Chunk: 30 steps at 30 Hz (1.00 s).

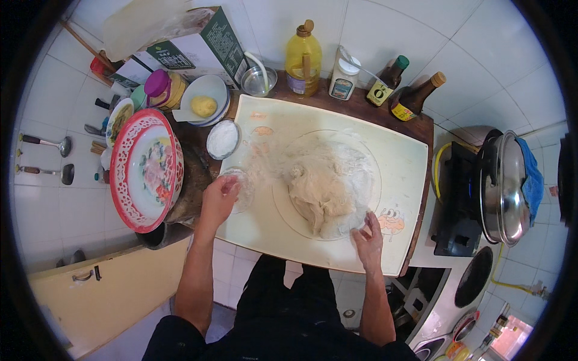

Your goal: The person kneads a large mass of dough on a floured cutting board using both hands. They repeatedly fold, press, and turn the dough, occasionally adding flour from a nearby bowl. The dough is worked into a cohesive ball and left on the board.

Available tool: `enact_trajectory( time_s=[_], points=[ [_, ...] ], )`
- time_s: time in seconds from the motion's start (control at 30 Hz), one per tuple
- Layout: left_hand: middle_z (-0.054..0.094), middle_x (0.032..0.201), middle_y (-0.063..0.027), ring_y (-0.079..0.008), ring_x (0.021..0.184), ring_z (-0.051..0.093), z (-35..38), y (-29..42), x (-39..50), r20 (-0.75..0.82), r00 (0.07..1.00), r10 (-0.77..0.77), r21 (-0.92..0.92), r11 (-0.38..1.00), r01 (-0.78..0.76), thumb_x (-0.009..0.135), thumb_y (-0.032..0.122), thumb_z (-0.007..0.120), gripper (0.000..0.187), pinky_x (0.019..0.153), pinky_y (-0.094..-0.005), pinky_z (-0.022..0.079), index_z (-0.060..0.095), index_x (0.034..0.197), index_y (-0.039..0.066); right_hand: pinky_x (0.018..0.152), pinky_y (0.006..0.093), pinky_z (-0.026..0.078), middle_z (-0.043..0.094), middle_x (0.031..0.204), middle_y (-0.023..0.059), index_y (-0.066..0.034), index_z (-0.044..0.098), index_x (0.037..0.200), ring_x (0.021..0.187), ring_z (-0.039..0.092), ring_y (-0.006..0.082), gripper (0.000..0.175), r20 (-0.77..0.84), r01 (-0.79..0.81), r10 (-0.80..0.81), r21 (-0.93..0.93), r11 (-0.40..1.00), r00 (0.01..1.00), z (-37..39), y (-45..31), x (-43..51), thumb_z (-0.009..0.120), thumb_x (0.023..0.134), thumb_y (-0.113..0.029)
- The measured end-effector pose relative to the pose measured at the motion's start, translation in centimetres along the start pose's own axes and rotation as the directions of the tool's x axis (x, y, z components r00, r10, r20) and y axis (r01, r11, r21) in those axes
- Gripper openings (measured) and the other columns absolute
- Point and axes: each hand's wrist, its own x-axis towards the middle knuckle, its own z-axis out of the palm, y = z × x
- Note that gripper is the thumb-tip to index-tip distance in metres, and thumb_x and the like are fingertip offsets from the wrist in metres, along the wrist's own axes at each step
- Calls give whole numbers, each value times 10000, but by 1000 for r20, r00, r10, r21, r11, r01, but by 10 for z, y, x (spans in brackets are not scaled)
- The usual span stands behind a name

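A large rough mass of dough (323, 194) lies on a pale kneading mat (257, 230), with white flour (361, 176) spread over its top and right side. Over a clear, flour-dusted shallow dish (245, 192) at the mat's left is my left hand (221, 196), its fingers bent; whether they pinch anything is hidden. My right hand (369, 237) is at the dough's lower right, fingers apart, holding nothing. A small bowl of white powder (223, 140) stands at the mat's upper left corner.
Left of the mat stands a red-rimmed enamel basin (119, 180). Behind are a bowl with a yellow lump (204, 106), a metal bowl (259, 82), an oil jug (303, 61), a white-lidded jar (344, 79) and two dark bottles (389, 81). A lidded steel pot (510, 189) sits on the stove at right.
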Motion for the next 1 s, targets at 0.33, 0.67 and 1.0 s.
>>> enact_trajectory(
  time_s=[0.33, 0.67, 1.0],
  points=[
    [522, 1477, -239, -415, 1356, 522, 34, -28, -6, 24, 979, 200, 465, 865, -188, 844, 90, 787, 607, 1114, -488, 459, 596, 1417, 42, 927, 339, 579, 571, 1449, 213, 31, 305, 1630, 1198, 634, 219, 836, -47, -222, 255, 361, 906, 966, 20, -2, -11, 786, 953, -69],
    [717, 1162, -203, -381, 1116, 691, 39, -44, 16, 5, 965, 261, 386, 890, -242, 781, 39, 760, 416, 964, -447, 549, 719, 1192, -15, 1025, 374, 549, 548, 1463, 219, 53, 225, 1624, 1273, 601, 280, 1029, -166, 61, 13, 432, 900, 986, 98, 3, -20, 876, 829, -3],
    [761, 1090, -58, -148, 921, 725, 44, 32, 17, 254, 959, -125, -481, 844, 237, 967, -3, 630, 260, 803, -308, 586, 744, 1200, -9, 900, 434, 596, 663, 1190, 130, -1, 615, 1279, 1075, 668, 282, 338, 252, -389, 394, 864, 320, 884, 69, -64, 28, 730, 971, -75]
  ],
)
